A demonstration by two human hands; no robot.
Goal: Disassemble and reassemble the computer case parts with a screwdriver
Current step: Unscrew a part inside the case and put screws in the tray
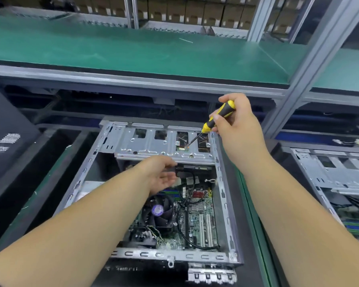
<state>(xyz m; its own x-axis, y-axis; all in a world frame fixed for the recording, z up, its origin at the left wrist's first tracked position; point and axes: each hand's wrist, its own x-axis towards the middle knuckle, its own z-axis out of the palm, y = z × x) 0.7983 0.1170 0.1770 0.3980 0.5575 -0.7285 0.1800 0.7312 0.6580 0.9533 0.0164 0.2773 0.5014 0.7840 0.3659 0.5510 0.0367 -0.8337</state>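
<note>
An open computer case [226,206] lies on its side in front of me, with the motherboard and a black CPU fan [158,212] showing inside. A silver drive cage [153,146] spans its far end. My right hand [236,121] grips a yellow-and-black screwdriver [218,118]; its thin tip points down into a cage opening at a screw spot [187,147]. My left hand [160,175] reaches under the cage's near edge with relaxed fingers, palm turned right, close to a black cable [192,183], holding nothing that I can see.
A black side panel [6,139] leans at the left. A second open case [336,175] sits at the right. A green-matted shelf [133,50] on a grey metal frame [311,69] runs above the bench, with stacked cartons behind.
</note>
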